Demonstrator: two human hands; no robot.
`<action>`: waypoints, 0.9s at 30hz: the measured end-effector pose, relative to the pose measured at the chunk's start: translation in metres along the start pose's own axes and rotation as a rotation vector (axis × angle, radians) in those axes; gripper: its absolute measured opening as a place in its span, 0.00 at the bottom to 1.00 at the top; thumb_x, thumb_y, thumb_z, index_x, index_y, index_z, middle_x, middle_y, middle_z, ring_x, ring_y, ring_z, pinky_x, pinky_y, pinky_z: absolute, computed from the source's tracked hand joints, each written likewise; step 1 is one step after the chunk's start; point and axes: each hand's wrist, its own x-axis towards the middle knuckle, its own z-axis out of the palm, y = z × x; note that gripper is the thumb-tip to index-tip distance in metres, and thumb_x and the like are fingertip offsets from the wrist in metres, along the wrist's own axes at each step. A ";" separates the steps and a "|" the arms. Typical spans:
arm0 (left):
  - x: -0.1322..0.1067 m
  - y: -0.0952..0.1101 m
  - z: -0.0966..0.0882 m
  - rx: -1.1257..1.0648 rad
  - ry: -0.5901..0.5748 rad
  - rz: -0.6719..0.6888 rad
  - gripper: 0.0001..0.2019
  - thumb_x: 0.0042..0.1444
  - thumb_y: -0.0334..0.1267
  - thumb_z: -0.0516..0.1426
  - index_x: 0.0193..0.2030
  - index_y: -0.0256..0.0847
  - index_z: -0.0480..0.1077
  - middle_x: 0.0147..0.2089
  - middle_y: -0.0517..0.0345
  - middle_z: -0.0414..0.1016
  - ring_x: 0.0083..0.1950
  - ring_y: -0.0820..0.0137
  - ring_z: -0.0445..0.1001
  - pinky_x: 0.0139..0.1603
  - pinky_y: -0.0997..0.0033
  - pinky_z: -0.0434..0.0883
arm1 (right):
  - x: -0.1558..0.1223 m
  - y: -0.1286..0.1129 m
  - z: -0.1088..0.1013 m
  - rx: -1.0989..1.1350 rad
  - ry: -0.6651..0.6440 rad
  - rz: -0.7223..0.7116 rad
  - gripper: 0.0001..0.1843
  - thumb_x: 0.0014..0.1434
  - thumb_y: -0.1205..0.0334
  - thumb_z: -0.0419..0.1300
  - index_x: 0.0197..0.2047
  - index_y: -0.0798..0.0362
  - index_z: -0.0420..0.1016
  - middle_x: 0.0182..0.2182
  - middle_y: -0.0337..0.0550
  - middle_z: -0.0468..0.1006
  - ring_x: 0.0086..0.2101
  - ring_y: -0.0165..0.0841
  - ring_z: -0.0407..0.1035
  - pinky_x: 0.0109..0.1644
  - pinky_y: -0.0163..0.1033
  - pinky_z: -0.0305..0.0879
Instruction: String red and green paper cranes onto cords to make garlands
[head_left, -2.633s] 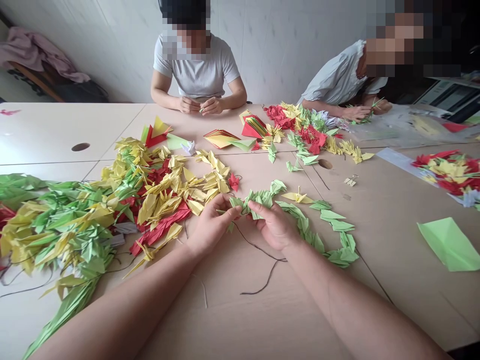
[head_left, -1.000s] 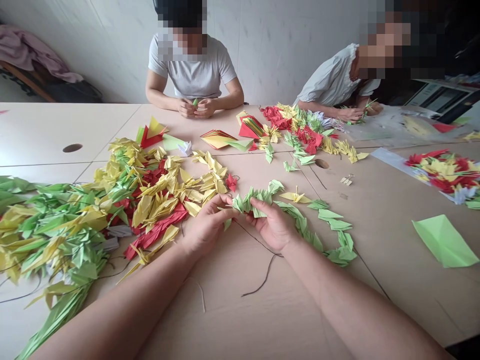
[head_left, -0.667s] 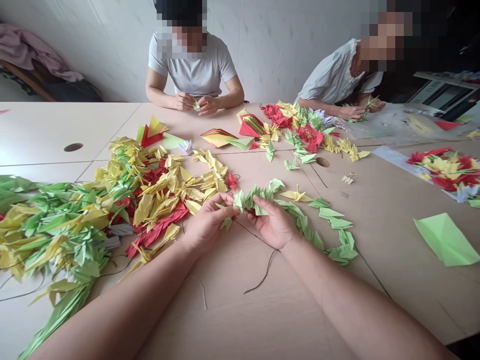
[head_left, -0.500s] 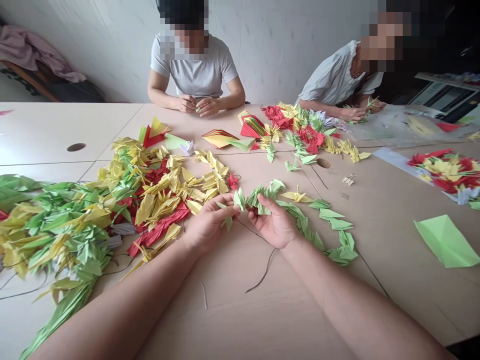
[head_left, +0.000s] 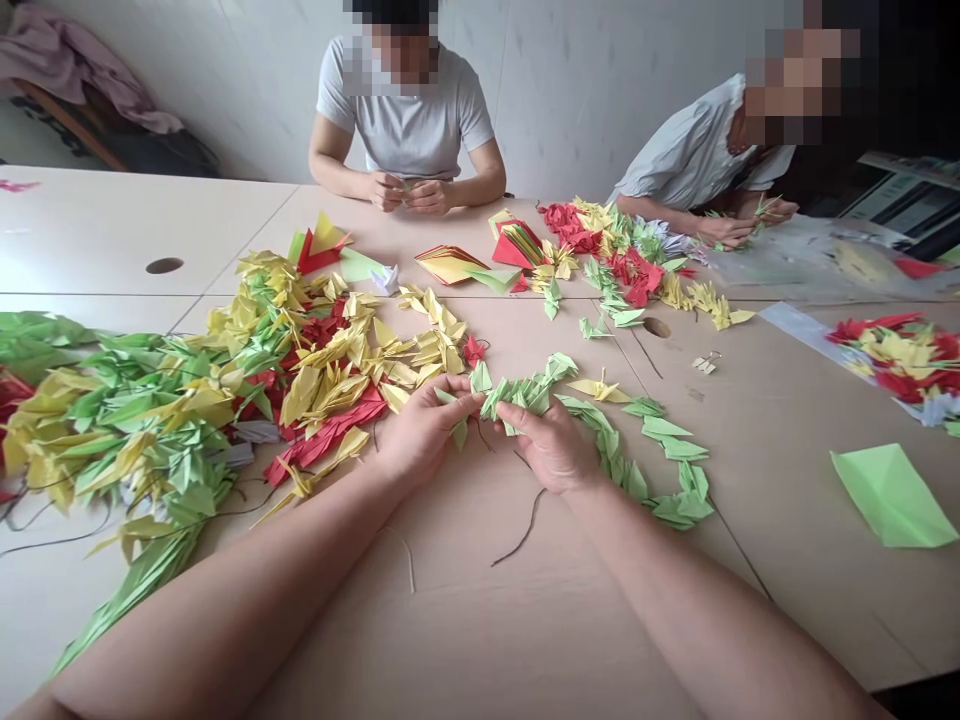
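A chain of light green folded paper cranes (head_left: 630, 455) on a dark string (head_left: 525, 525) curls over the tan table (head_left: 750, 560) to the right. My left hand (head_left: 420, 435) pinches one green crane (head_left: 459, 425) at the chain's near end. My right hand (head_left: 551, 440) is closed on the bunched green cranes (head_left: 525, 392) just beside it. The two hands almost touch. The string trails loose toward me below my right wrist.
A big heap of yellow, red and green cranes (head_left: 225, 400) fills the left. Two people sit across folding paper, one in a grey shirt (head_left: 409, 110), one at the right (head_left: 697, 150). Crane piles (head_left: 615, 255), paper stacks (head_left: 450, 265), a green sheet (head_left: 889, 495) lie around.
One green crane has been drawn apart from the bunch toward my left hand. Both hands have shifted slightly up the table and the view has tipped a little downward.
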 end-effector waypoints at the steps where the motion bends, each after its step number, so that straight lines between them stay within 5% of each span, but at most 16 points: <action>1: 0.000 -0.001 0.000 0.017 0.004 0.004 0.14 0.45 0.39 0.69 0.34 0.38 0.70 0.27 0.63 0.73 0.26 0.77 0.70 0.25 0.79 0.63 | 0.000 0.002 0.000 -0.027 0.005 -0.017 0.09 0.46 0.58 0.72 0.30 0.48 0.79 0.28 0.35 0.76 0.30 0.29 0.64 0.34 0.36 0.62; 9: -0.004 0.002 0.002 0.049 -0.083 0.046 0.08 0.52 0.40 0.65 0.31 0.38 0.73 0.27 0.64 0.73 0.28 0.78 0.71 0.29 0.79 0.67 | -0.001 -0.001 0.004 -0.112 0.142 -0.034 0.14 0.44 0.58 0.72 0.35 0.48 0.77 0.25 0.32 0.74 0.27 0.28 0.64 0.33 0.36 0.62; 13: -0.004 0.003 0.004 0.008 -0.150 0.042 0.08 0.52 0.40 0.65 0.31 0.38 0.73 0.27 0.63 0.74 0.28 0.77 0.72 0.32 0.78 0.69 | 0.001 -0.003 0.004 -0.033 0.116 0.060 0.19 0.41 0.58 0.74 0.39 0.48 0.78 0.32 0.35 0.79 0.31 0.30 0.69 0.34 0.35 0.65; 22: -0.005 0.011 0.006 -0.073 -0.007 -0.121 0.13 0.50 0.42 0.64 0.41 0.39 0.72 0.37 0.59 0.74 0.35 0.71 0.74 0.33 0.72 0.74 | 0.005 -0.002 -0.002 0.176 0.120 0.107 0.14 0.45 0.60 0.73 0.37 0.48 0.81 0.36 0.36 0.83 0.36 0.31 0.74 0.33 0.33 0.69; 27: -0.003 0.013 0.004 -0.157 -0.096 -0.166 0.11 0.47 0.34 0.60 0.39 0.37 0.72 0.37 0.57 0.76 0.36 0.70 0.75 0.35 0.71 0.74 | 0.008 -0.003 -0.005 0.288 0.213 0.136 0.12 0.43 0.63 0.75 0.33 0.52 0.80 0.33 0.35 0.82 0.35 0.28 0.75 0.31 0.29 0.71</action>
